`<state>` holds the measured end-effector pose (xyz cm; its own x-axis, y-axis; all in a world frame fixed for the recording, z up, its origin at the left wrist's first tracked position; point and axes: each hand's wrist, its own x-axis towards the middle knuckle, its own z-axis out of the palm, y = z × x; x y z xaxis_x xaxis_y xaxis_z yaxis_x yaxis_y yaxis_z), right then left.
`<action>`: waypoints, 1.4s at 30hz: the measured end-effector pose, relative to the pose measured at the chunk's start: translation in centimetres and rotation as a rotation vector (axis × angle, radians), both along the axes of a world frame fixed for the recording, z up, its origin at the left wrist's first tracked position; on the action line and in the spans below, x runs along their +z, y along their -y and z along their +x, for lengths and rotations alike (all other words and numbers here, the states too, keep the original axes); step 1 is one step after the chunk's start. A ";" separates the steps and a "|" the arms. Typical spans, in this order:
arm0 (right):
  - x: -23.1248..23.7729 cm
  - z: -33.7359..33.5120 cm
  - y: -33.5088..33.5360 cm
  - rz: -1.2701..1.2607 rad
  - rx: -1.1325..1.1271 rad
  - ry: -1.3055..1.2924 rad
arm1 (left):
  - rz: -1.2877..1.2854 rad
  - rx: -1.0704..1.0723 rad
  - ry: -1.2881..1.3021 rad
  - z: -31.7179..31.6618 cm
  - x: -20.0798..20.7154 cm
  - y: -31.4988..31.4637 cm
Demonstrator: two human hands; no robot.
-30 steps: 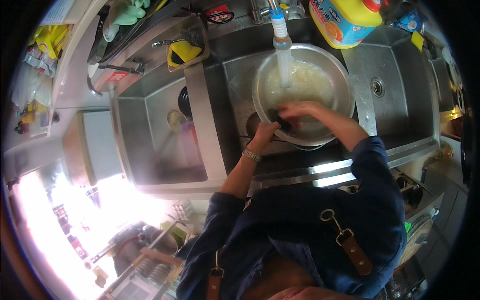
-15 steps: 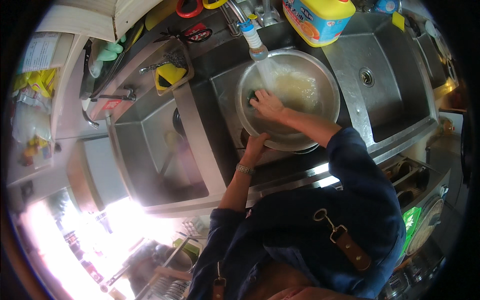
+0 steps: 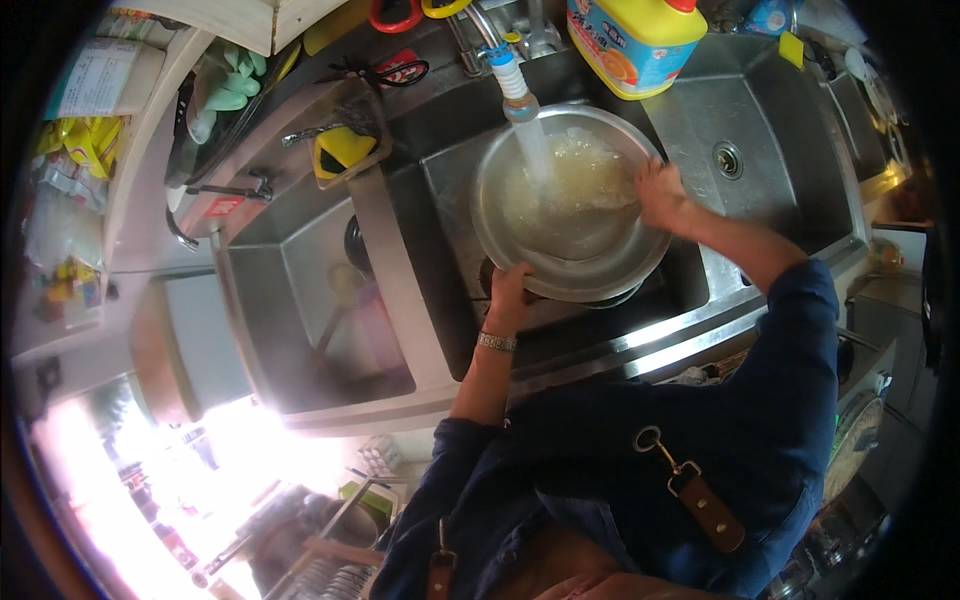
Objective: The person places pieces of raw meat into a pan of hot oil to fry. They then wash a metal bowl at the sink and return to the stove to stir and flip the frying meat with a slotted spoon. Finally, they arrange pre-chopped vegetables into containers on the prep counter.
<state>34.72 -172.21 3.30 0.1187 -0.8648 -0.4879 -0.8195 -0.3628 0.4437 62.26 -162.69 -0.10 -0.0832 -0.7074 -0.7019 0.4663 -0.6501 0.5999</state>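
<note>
Print can be spotted on a yellow jug (image 3: 648,25) with its blue label (image 3: 640,58), a pale packet (image 3: 95,80), plus some red sticker (image 3: 223,206).

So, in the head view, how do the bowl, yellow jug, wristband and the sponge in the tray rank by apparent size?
1. Bowl
2. Jug, cropped at the top
3. Sponge
4. Wristband

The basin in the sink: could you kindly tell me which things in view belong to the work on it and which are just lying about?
In use:
metal basin
running water
white-and-blue spout
left hand, gripping the near-left rim
right hand, blurred at the right rim

Apparently lying about:
yellow jug
yellow sponge
pale green gloves
</note>
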 end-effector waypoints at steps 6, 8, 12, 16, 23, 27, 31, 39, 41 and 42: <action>-3.2 7.8 -5.6 0.578 -0.101 0.862 | 0.019 -0.028 0.052 0.0 -1.8 0.1; -6.1 12.7 -4.1 0.237 -0.016 1.273 | 0.029 -0.096 0.064 0.4 -2.5 0.0; -10.3 15.8 3.5 0.143 -0.487 1.203 | 0.026 -0.126 0.105 0.8 -3.7 -1.2; -9.3 8.3 6.9 -0.366 0.037 0.685 | -0.072 -0.014 0.090 0.5 -4.5 -1.7; -8.3 8.1 -5.1 0.324 -0.089 0.738 | -0.131 0.000 0.056 -0.4 -4.6 -1.5; -9.8 15.6 0.7 0.625 -0.380 1.272 | -0.223 -0.192 0.118 0.6 -4.0 -1.9; -9.3 18.4 3.7 0.318 -0.965 2.042 | -0.117 -0.183 0.163 1.4 -3.7 -1.9; -6.1 19.1 3.5 0.133 -0.499 1.767 | -0.184 -0.216 0.215 1.3 -2.6 -2.1; -4.7 19.2 6.5 0.063 -0.865 1.828 | -0.206 -0.263 0.348 0.8 -2.5 -2.0; -4.2 19.3 6.5 -0.078 -0.971 1.912 | -0.172 -0.229 0.301 0.6 -2.5 -2.1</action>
